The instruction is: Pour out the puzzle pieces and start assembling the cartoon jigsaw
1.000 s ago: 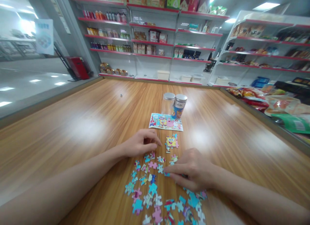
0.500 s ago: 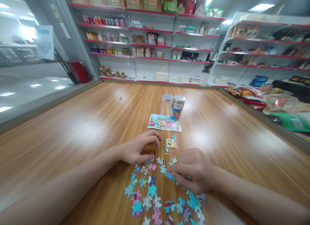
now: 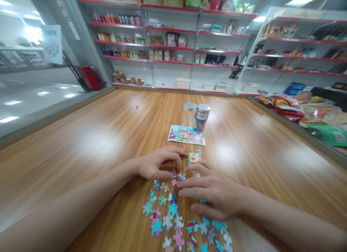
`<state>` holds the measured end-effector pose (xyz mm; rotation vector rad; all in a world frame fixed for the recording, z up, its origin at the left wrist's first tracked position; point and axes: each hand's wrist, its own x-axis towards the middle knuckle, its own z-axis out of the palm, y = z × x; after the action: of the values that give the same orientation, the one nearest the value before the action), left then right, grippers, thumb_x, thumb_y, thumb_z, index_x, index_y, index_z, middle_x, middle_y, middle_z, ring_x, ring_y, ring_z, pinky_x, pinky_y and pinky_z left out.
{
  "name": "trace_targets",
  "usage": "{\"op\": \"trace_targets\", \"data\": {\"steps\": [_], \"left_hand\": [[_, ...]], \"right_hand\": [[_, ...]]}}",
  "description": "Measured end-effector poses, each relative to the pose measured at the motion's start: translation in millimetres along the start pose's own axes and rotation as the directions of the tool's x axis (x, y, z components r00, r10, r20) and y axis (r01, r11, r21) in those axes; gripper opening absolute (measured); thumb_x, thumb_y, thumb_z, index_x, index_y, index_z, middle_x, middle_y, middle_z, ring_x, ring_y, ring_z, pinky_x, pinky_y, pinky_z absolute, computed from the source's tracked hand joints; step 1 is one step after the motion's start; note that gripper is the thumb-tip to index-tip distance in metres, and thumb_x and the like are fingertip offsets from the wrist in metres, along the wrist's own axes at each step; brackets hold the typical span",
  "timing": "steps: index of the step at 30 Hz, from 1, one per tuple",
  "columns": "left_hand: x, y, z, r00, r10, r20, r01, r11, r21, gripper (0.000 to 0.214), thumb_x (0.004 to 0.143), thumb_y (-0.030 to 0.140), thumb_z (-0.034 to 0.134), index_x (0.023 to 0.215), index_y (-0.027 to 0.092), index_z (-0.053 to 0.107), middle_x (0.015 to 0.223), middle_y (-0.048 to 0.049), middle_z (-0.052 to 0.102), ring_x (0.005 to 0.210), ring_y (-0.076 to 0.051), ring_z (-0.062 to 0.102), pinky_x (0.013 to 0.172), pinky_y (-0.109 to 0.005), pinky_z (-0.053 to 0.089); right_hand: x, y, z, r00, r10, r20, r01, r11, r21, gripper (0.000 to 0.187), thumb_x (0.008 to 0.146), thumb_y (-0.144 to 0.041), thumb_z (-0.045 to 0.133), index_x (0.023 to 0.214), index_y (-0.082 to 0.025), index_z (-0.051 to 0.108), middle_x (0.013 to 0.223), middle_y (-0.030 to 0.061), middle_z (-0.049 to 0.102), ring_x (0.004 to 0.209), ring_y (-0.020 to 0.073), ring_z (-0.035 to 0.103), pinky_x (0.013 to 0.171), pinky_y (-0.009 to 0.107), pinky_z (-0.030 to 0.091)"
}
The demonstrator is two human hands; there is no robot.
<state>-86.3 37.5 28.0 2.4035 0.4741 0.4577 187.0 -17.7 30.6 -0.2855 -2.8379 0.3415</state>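
Shop shelves (image 3: 170, 58) with red edging stand behind the wooden table (image 3: 238, 122); on it, toward the far side, a clear jar (image 3: 189, 116) and a printed can (image 3: 202, 119) stand side by side, with a picture sheet (image 3: 189, 136) lying just in front of them; nearer the person is a small joined section (image 3: 193, 157) of puzzle showing a yellow face, and below it the loose pieces (image 3: 172, 209) lie scattered, mostly blue, pink and white; the right hand (image 3: 217, 190) has just changed most, its fingers bunched over a piece half a second ago and now fanned out, thumb well apart, above the upper right part of the scatter; the left hand (image 3: 155, 163) has its index finger stretched out toward the joined section's left edge, where it was more curled before, its thumb low beside a patterned piece (image 3: 173, 173) and a wide gap between the two; no piece shows in either grip, though I cannot tell what lies under the right palm; this looks like a pause between placements, with the face uncovered and the section's lower end hidden
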Motion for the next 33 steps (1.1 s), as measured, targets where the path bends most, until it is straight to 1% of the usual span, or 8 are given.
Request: {"op": "trace_targets", "data": {"steps": [3, 6, 9, 12, 21, 24, 28, 33], "left_hand": [[1.2, 3.8, -2.4, 0.996, -0.019, 0.087, 0.015, 0.999, 0.038, 0.038, 0.077, 0.032, 0.077, 0.112, 0.022, 0.067, 0.158, -0.0105, 0.041, 0.148, -0.036, 0.033, 0.123, -0.057, 0.023], [1.6, 6.5, -4.3, 0.986, -0.047, 0.161, 0.04, 0.998, 0.051, 0.043, 0.074, 0.032, 0.079, 0.114, 0.022, 0.065, 0.163, -0.0099, 0.032, 0.152, -0.038, 0.025, 0.124, -0.062, 0.014], [1.6, 7.2, -5.7, 0.972, -0.067, 0.225, 0.058, 0.997, 0.046, 0.047, 0.073, 0.033, 0.079, 0.117, 0.022, 0.064, 0.166, -0.0087, 0.023, 0.154, -0.039, 0.017, 0.123, -0.064, 0.009], [1.6, 6.4, -5.9, 0.959, -0.087, 0.27, 0.073, 0.995, 0.062, 0.058, 0.07, 0.034, 0.08, 0.124, 0.022, 0.06, 0.168, -0.0098, 0.016, 0.155, -0.04, 0.01, 0.123, -0.066, 0.005], [1.9, 9.1, -5.9, 0.96, -0.103, 0.261, 0.088, 0.994, 0.069, 0.057, 0.073, 0.03, 0.078, 0.127, 0.024, 0.06, 0.168, -0.0092, 0.016, 0.154, -0.041, 0.011, 0.122, -0.068, 0.004], [2.0, 10.2, -7.3, 0.963, -0.092, 0.255, 0.084, 0.996, 0.04, 0.055, 0.075, 0.03, 0.078, 0.127, 0.026, 0.062, 0.168, -0.0069, 0.018, 0.154, -0.04, 0.012, 0.122, -0.068, 0.004], [2.8, 10.3, -8.9, 0.961, -0.082, 0.264, 0.079, 0.997, 0.023, 0.064, 0.073, 0.032, 0.081, 0.133, 0.029, 0.06, 0.168, -0.0052, 0.018, 0.154, -0.041, 0.012, 0.122, -0.068, 0.003], [3.9, 10.9, -11.4, 0.941, -0.101, 0.322, 0.089, 0.995, 0.051, 0.071, 0.069, 0.037, 0.085, 0.135, 0.03, 0.06, 0.169, -0.0058, 0.012, 0.154, -0.042, 0.007, 0.121, -0.07, -0.001]], "right_hand": [[-0.4, -2.5, -2.5, 1.0, -0.008, -0.007, 0.008, 1.0, 0.01, 0.039, 0.097, -0.031, 0.055, 0.133, -0.019, 0.059, 0.139, 0.0059, 0.063, 0.139, 0.03, 0.037, 0.114, 0.052, 0.027], [2.2, -8.9, -4.9, 0.997, -0.062, 0.048, 0.059, 0.997, 0.046, 0.044, 0.098, -0.036, 0.054, 0.138, -0.02, 0.055, 0.141, 0.0055, 0.062, 0.145, 0.0301, 0.032, 0.116, 0.052, 0.024], [4.0, -12.5, -3.3, 0.993, -0.094, 0.074, 0.089, 0.993, 0.075, 0.047, 0.098, -0.042, 0.052, 0.139, -0.02, 0.053, 0.14, 0.0043, 0.063, 0.145, 0.03, 0.032, 0.117, 0.053, 0.02], [2.2, -10.0, 0.2, 0.997, -0.063, 0.048, 0.06, 0.995, 0.078, 0.045, 0.097, -0.041, 0.054, 0.137, -0.021, 0.055, 0.138, 0.0026, 0.064, 0.143, 0.0313, 0.033, 0.116, 0.053, 0.021], [-3.0, -5.1, 3.2, 0.993, -0.078, -0.086, 0.087, 0.991, 0.099, 0.036, 0.091, -0.029, 0.06, 0.126, -0.02, 0.062, 0.124, 0.0047, 0.071, 0.133, 0.0304, 0.044, 0.111, 0.054, 0.029], [-1.8, -7.9, 4.2, 0.994, -0.094, -0.058, 0.1, 0.987, 0.125, 0.035, 0.089, -0.024, 0.06, 0.123, -0.022, 0.063, 0.125, 0.003, 0.071, 0.131, 0.0275, 0.047, 0.112, 0.052, 0.03], [-0.2, -10.3, 5.4, 0.993, -0.117, -0.029, 0.12, 0.982, 0.143, 0.037, 0.088, -0.027, 0.062, 0.124, -0.021, 0.063, 0.125, 0.0033, 0.071, 0.132, 0.0265, 0.047, 0.114, 0.052, 0.028], [-1.8, -8.7, 5.0, 0.998, -0.061, -0.022, 0.063, 0.989, 0.135, 0.028, 0.089, -0.021, 0.059, 0.116, -0.023, 0.065, 0.122, 0.0017, 0.072, 0.13, 0.0274, 0.048, 0.113, 0.053, 0.029]]}}
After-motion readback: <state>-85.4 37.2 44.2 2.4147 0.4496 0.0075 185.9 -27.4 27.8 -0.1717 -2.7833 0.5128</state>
